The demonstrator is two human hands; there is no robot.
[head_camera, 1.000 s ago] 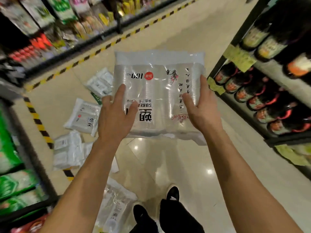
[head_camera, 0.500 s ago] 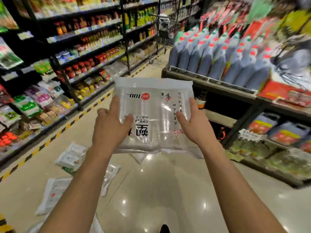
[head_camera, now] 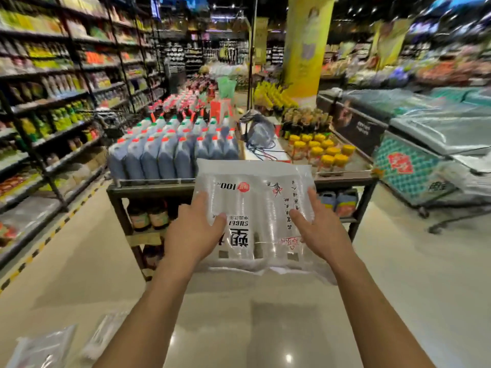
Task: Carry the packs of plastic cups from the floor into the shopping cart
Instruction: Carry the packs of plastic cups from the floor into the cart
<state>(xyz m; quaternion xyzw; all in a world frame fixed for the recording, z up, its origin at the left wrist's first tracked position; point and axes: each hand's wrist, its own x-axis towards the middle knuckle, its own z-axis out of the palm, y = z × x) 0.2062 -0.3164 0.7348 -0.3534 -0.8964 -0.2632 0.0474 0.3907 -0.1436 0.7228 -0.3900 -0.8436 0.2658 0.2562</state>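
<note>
While left hand [head_camera: 194,235], right hand [head_camera: 321,232] fingers [head_camera: 311,199] clasp cup pack [head_camera: 255,205] | print upside-down | stacks lie near-to-far

The glossy beige floor [head_camera: 398,301] reflects the ceiling lights. Two clear packs of plastic cups [head_camera: 45,346] lie flat on it at the near left corner, just beside each other. A yellow-and-black striped tape [head_camera: 53,232] runs along its left edge, at the foot of the shelving [head_camera: 53,166]. A dark display rack [head_camera: 119,197] stands mid-floor, and a freezer chest [head_camera: 414,166] stands to the right.
</note>
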